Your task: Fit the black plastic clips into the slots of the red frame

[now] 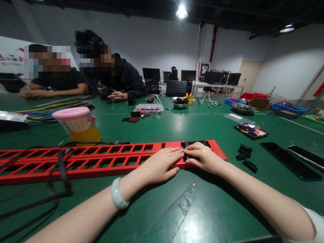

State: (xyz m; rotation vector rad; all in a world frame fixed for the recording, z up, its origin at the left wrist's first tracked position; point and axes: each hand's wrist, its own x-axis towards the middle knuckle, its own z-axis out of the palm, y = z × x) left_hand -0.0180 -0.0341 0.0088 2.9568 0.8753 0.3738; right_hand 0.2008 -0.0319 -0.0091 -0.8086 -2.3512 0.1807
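Note:
A long red frame (101, 164) with two rows of slanted openings lies across the green table. My left hand (162, 163) rests flat on it near the right end, fingers stretched out and close together. Just right of those fingertips, my right hand (202, 156) bends its fingers and thumb onto a black plastic part (187, 145) set in the frame. The hand hides most of that part. Several loose black plastic pieces (245, 152) lie on the table beyond the frame's right end.
A black strap (62, 168) crosses the frame's left side. Behind it stands a pink-lidded cup (78, 126) with yellow drink. Two phones (290, 160) lie at the right, near a small tray (251, 131) of wired parts. Two people sit across the table.

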